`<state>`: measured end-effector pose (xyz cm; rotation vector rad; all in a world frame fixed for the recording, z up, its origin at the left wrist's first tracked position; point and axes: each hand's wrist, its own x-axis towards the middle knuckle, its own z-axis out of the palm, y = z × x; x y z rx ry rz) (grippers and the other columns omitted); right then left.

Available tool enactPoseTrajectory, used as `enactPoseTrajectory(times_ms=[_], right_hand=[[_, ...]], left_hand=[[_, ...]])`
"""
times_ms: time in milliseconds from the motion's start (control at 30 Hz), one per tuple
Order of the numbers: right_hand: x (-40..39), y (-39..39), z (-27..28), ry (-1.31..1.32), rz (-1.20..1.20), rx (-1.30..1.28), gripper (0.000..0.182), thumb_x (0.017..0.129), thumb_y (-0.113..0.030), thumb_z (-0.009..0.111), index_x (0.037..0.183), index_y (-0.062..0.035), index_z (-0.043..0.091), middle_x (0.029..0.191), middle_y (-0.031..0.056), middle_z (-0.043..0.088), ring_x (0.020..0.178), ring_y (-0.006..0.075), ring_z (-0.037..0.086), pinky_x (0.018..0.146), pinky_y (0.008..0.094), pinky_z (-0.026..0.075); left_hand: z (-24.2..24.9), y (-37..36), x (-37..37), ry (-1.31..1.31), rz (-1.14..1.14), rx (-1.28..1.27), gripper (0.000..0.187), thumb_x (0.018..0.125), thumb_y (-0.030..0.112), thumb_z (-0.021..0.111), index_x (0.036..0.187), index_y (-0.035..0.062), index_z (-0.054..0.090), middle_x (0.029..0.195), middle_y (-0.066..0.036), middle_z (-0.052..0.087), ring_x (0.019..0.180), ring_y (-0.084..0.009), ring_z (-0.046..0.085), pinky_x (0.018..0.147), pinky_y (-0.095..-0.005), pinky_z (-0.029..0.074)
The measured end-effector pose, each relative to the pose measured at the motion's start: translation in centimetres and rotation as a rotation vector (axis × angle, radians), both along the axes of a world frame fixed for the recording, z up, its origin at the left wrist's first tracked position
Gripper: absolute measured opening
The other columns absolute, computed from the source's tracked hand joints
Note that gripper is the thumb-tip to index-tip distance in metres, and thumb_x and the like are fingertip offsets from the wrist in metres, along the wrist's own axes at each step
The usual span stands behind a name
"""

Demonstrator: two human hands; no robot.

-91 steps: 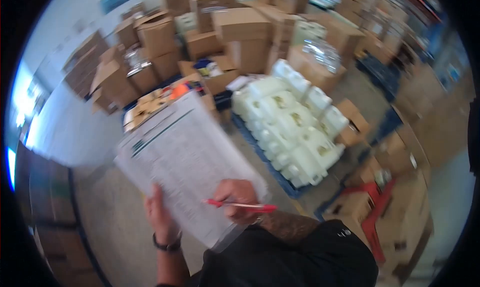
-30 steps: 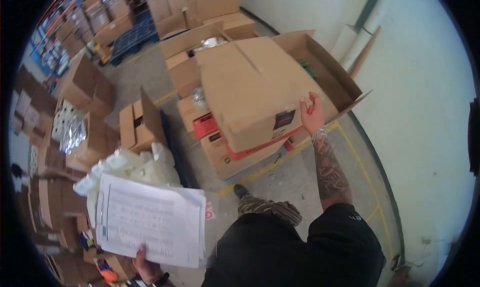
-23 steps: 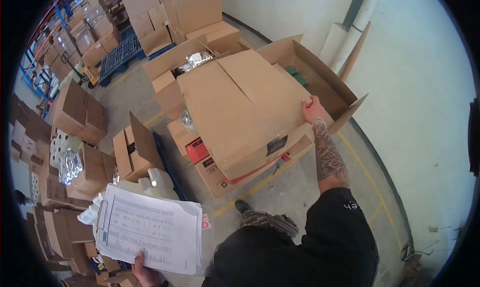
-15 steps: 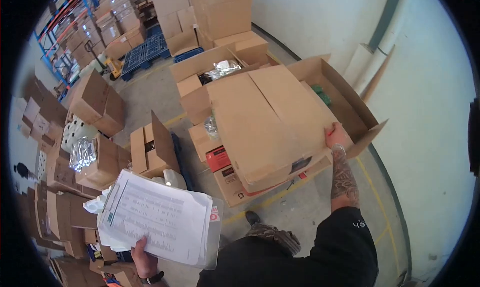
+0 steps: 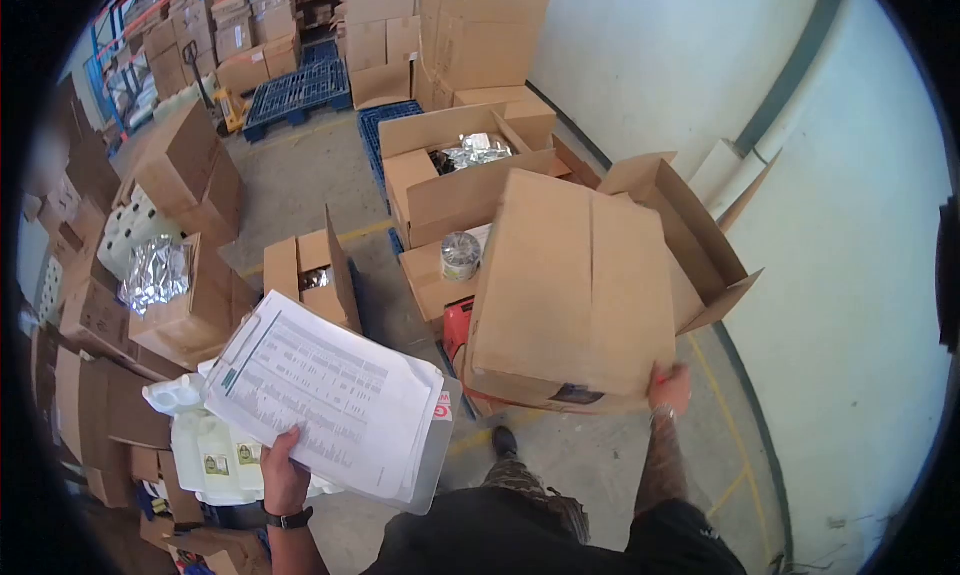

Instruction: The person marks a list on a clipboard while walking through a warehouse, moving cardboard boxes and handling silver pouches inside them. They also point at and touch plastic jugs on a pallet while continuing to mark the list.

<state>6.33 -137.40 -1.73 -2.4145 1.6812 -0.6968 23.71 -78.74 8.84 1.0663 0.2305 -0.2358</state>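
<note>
My left hand [image 5: 283, 480] holds a clipboard [image 5: 432, 460] with printed sheets [image 5: 325, 395] low on the left, a dark band on its wrist. My right hand [image 5: 668, 386] grips the near right corner of a large closed cardboard box [image 5: 570, 285], with a red pen tucked in its fingers. The box sits tilted on top of a stack of boxes, among them a red one [image 5: 456, 330]. Behind it an open carton [image 5: 690, 235] stands against the white wall.
An open box with foil packets [image 5: 470, 155] stands behind the stack, a small open box [image 5: 310, 270] to the left. White jugs [image 5: 205, 445] sit below the clipboard. Blue pallets [image 5: 295, 90], a pallet jack and several stacked cartons fill the far floor. A yellow floor line runs under the stack.
I went from writing on the clipboard to reaching for the big box. My right hand has slid the box toward me, swinging it round; the clipboard has risen slightly.
</note>
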Motion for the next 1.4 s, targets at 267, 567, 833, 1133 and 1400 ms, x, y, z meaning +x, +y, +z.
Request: enactPoseTrajectory(times_ms=[267, 567, 833, 1133, 1400], right_hand=[[-6.2, 17.1, 2.2, -0.029, 0.012, 0.228, 0.045, 0.082, -0.038, 0.074, 0.101, -0.0023, 0.053, 0.087, 0.0138, 0.062, 0.074, 0.0269, 0.064, 0.066, 0.0369, 0.05], [-4.0, 21.7, -1.4, -1.199, -0.318, 0.549, 0.029, 0.096, -0.034, 0.059, 0.099, -0.0053, 0.059, 0.098, 0.0056, 0.064, 0.078, 0.0162, 0.062, 0.072, 0.0316, 0.052], [-1.4, 14.0, -3.9, -1.16, 0.037, 0.494, 0.041, 0.095, -0.035, 0.062, 0.108, 0.0024, 0.052, 0.098, 0.0078, 0.064, 0.088, 0.016, 0.061, 0.078, 0.03, 0.05], [-2.6, 2.2, -5.8, -0.799, -0.061, 0.27, 0.033, 0.095, -0.03, 0.063, 0.082, -0.0006, 0.056, 0.084, 0.0068, 0.064, 0.078, 0.0127, 0.056, 0.07, 0.0301, 0.046], [0.1, 1.2, -5.1, -0.646, -0.128, 0.116, 0.036, 0.096, -0.033, 0.061, 0.09, 0.0029, 0.061, 0.088, 0.011, 0.067, 0.081, 0.018, 0.062, 0.074, 0.0313, 0.048]], left_hand=[[-3.2, 0.5, 2.9, 0.0, 0.095, -0.301, 0.052, 0.093, 0.013, 0.055, 0.14, 0.0019, 0.038, 0.134, -0.011, 0.052, 0.122, -0.0242, 0.053, 0.101, -0.0389, 0.045], [-5.7, -0.7, 6.9, 0.14, 0.015, -0.412, 0.038, 0.096, 0.021, 0.053, 0.129, 0.0033, 0.049, 0.131, -0.011, 0.057, 0.114, -0.0218, 0.06, 0.09, -0.0362, 0.053], [-5.6, 1.8, 5.8, 0.137, 0.016, -0.337, 0.046, 0.094, 0.02, 0.054, 0.135, 0.0035, 0.044, 0.136, -0.01, 0.053, 0.124, -0.0245, 0.052, 0.105, -0.042, 0.042], [-6.0, 0.3, 5.8, 0.171, 0.095, -0.251, 0.049, 0.091, 0.012, 0.058, 0.136, 0.0013, 0.044, 0.132, -0.01, 0.055, 0.122, -0.0237, 0.053, 0.106, -0.0407, 0.04], [2.6, -6.3, 9.7, -0.036, -0.173, -0.094, 0.049, 0.086, 0.011, 0.056, 0.131, -0.0071, 0.047, 0.12, -0.018, 0.06, 0.108, -0.0273, 0.062, 0.092, -0.038, 0.05]])
